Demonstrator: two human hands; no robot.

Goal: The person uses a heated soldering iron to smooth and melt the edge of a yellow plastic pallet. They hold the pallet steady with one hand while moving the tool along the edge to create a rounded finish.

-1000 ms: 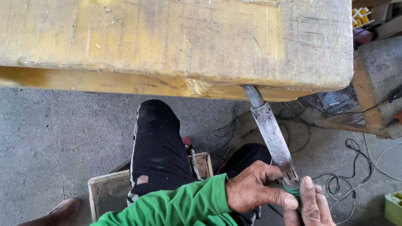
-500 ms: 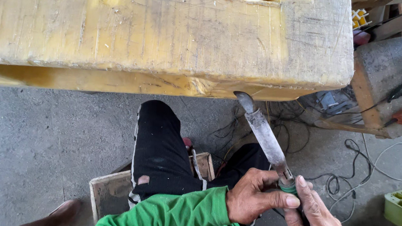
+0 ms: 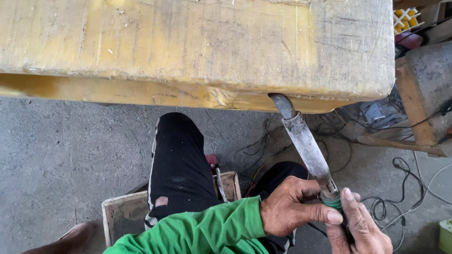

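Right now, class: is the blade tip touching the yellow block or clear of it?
Touching: the blade tip meets the block's lower edge; both hands grip the handle.

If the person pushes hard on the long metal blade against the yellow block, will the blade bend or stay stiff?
The blade looks like thick, worn metal with a curved tip, so it probably stays stiff. Both hands, left hand and right hand, grip its green handle, which suggests it needs force. The block seems heavy and unlikely to shift.
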